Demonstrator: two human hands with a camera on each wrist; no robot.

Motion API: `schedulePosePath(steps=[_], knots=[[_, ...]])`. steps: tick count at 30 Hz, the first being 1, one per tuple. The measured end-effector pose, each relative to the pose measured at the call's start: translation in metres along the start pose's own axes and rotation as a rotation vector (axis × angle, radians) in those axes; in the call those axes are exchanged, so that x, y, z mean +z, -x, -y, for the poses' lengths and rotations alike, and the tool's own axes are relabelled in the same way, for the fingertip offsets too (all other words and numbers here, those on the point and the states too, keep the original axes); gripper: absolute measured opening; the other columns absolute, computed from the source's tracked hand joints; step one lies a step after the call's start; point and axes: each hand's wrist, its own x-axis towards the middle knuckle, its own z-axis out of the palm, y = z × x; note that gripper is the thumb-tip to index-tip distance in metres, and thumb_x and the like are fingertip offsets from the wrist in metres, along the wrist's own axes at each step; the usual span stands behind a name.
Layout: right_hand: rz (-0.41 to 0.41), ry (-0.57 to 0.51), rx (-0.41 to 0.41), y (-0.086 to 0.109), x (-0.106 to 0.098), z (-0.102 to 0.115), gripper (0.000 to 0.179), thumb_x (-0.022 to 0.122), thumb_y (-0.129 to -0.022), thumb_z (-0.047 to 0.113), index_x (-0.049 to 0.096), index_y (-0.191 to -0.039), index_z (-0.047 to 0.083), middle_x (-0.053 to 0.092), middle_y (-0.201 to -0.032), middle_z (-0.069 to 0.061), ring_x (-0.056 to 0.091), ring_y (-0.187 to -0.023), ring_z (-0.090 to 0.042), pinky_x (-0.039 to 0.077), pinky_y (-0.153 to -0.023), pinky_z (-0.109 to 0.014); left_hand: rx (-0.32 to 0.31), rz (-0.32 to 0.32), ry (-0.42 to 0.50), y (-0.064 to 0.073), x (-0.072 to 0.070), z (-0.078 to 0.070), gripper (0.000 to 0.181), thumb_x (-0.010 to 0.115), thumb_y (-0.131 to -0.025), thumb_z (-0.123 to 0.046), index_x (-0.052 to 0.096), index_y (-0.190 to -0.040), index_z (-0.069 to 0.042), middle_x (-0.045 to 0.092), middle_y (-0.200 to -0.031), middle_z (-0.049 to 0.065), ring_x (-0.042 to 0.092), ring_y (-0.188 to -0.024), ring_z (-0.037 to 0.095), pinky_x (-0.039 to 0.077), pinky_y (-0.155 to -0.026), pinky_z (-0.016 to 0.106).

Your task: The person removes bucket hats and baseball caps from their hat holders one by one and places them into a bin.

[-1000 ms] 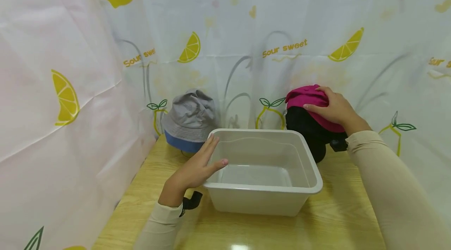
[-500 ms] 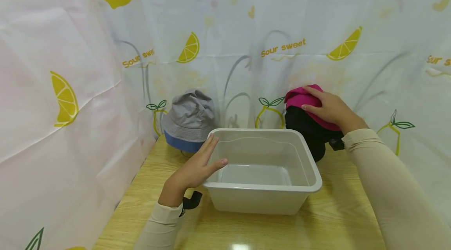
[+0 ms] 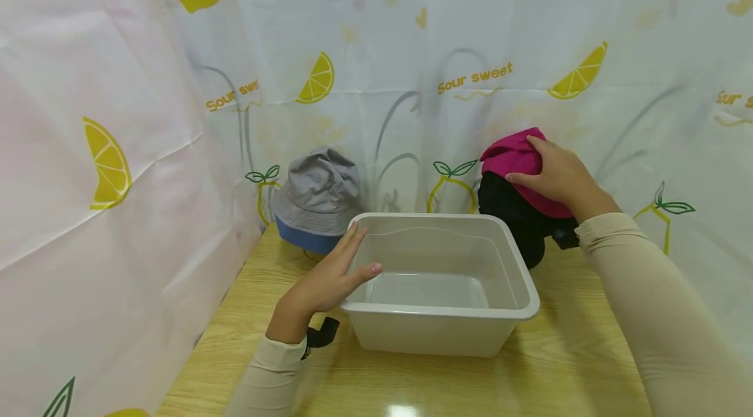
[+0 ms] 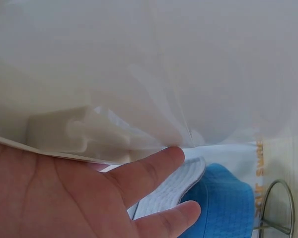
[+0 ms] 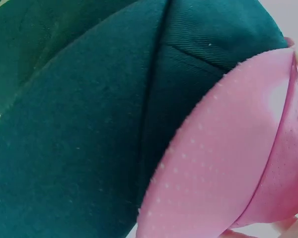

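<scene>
My right hand (image 3: 561, 175) grips the crown of a pink cap (image 3: 508, 152), thumb on the near side and fingers over the top. Directly beneath it sits a black cap (image 3: 502, 201), which looks dark teal in the right wrist view, where the brim of the pink cap (image 5: 208, 153) overlaps it. A beige plastic basin (image 3: 435, 335) stands on the table with nothing inside. My left hand (image 3: 320, 286) rests at its left rim, fingers straight along the side and thumb stretched over the inside. In the left wrist view, fingertips touch the basin wall (image 4: 139, 44).
Behind the basin on the left, a grey bucket hat (image 3: 323, 185) sits over a blue hat (image 3: 308, 238). A wire stand (image 4: 279, 208) shows beside the blue hat in the left wrist view. A lemon-print curtain (image 3: 388, 31) encloses the wooden table (image 3: 565, 338).
The pink cap's crown has risen slightly off the black cap, pulled up in my right hand, whose grip has shifted a little. My left hand and the basin have stayed in place.
</scene>
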Motion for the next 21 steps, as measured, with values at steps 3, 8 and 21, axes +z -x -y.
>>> schedulePosePath(steps=[3,8,21], knots=[[-0.051,0.004,-0.005,0.001,-0.003,0.003,0.109,0.077,-0.086,0.059,0.023,-0.165,0.007,0.040,-0.155,-0.031,0.042,-0.131,-0.055,0.042,-0.104,-0.073,0.003,-0.004,0.002,0.000,0.000,0.000,0.088,0.050,-0.102,-0.064,0.008,-0.168,-0.024,-0.004,-0.176,0.003,0.003,-0.161,0.025,0.019,-0.127,0.057],[-0.109,0.003,-0.027,0.003,-0.009,0.006,0.105,0.080,-0.086,0.051,0.027,-0.163,0.004,0.043,-0.154,-0.031,0.044,-0.130,-0.056,0.041,-0.106,-0.072,-0.005,-0.003,0.002,-0.001,0.001,0.000,0.088,0.050,-0.102,-0.065,0.008,-0.168,-0.025,-0.004,-0.176,0.003,0.003,-0.161,0.025,0.019,-0.126,0.057],[-0.183,-0.023,-0.071,0.008,-0.026,0.023,0.102,0.080,-0.086,0.050,0.029,-0.163,0.007,0.047,-0.150,-0.030,0.047,-0.125,-0.052,0.045,-0.102,-0.071,-0.005,-0.013,-0.001,-0.003,0.001,0.001,0.090,0.050,-0.102,-0.064,0.010,-0.168,-0.020,-0.004,-0.176,0.005,0.003,-0.161,0.027,0.019,-0.126,0.058]])
